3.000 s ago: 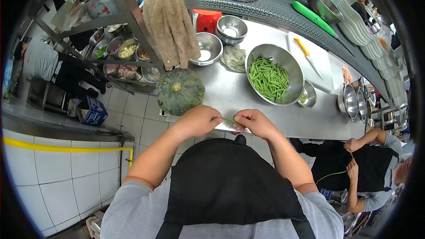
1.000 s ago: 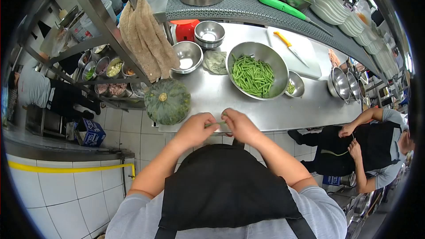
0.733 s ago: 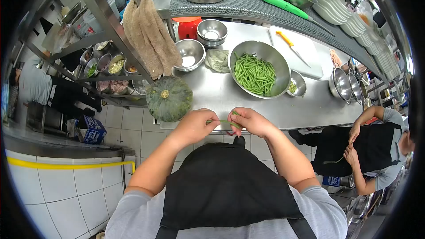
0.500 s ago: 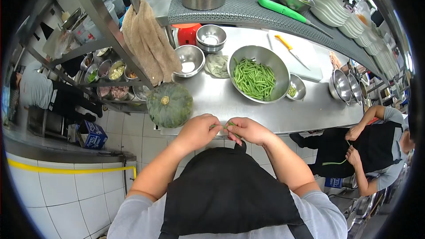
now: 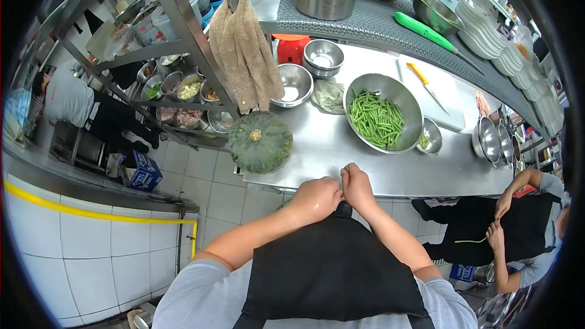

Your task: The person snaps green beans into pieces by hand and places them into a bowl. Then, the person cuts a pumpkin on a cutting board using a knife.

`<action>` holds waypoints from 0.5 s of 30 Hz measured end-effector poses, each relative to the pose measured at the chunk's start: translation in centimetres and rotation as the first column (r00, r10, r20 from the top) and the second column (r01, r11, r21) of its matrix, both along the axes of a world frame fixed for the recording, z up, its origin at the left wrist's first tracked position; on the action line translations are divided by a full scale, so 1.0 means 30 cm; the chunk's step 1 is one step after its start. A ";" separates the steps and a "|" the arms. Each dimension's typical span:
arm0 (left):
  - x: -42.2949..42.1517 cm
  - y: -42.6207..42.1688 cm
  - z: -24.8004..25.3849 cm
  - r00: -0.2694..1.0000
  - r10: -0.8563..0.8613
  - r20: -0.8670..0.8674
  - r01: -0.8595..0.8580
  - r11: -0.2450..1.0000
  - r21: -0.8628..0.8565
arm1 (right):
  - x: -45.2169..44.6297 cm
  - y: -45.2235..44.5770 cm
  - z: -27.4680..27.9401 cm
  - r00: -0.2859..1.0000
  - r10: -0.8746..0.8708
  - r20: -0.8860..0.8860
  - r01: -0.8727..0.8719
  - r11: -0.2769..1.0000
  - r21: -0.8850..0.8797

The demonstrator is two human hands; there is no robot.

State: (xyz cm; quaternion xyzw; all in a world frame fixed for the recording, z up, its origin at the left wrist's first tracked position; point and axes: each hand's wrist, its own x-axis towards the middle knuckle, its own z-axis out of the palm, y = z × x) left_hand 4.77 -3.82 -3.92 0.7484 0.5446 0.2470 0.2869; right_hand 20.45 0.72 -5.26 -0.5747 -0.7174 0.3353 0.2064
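Just off the counter's front edge, my left hand (image 5: 318, 201) and my right hand (image 5: 359, 188) meet, both with fingers closed. They pinch a green bean, mostly covered by the fingers; only a hint of green shows at the right fingertips. Beyond them, a large steel bowl (image 5: 414, 109) tilts slightly on the counter, holding many cut green beans (image 5: 376, 119). A small steel bowl (image 5: 434, 140) beside it has a few green pieces inside. Left of my hands, a whole green pumpkin (image 5: 261, 145) sits at the counter's corner.
A white cutting board (image 5: 448, 116) bears a yellow-handled knife (image 5: 426, 87). Empty steel bowls (image 5: 292, 84) and a crumpled cloth (image 5: 329, 96) lie behind. A towel (image 5: 247, 52) hangs from the rack post. At right, a co-worker (image 5: 512, 225) handles a long green bean; another person (image 5: 91, 106) bends at left.
My hands have come closer together, and the bean that showed between them is now mostly hidden. The view has shifted, so the counter items appear further right.
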 end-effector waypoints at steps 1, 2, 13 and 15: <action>0.002 0.000 -0.005 1.000 -0.020 0.018 0.020 1.000 0.002 | 0.002 0.013 0.018 0.999 -0.045 -0.025 0.041 0.990 -0.133; -0.005 0.009 -0.008 1.000 -0.016 0.019 0.016 1.000 0.004 | 0.010 0.024 0.016 0.999 -0.041 -0.024 0.037 0.991 -0.131; -0.184 0.073 0.052 0.988 -0.087 0.130 0.101 0.990 -0.098 | 0.105 0.045 0.044 0.863 0.054 -0.502 -0.344 0.792 -0.505; -0.185 0.075 0.075 0.984 -0.127 0.125 0.139 0.986 -0.097 | 0.119 0.054 0.045 0.739 -0.046 -0.672 -0.502 0.629 -0.594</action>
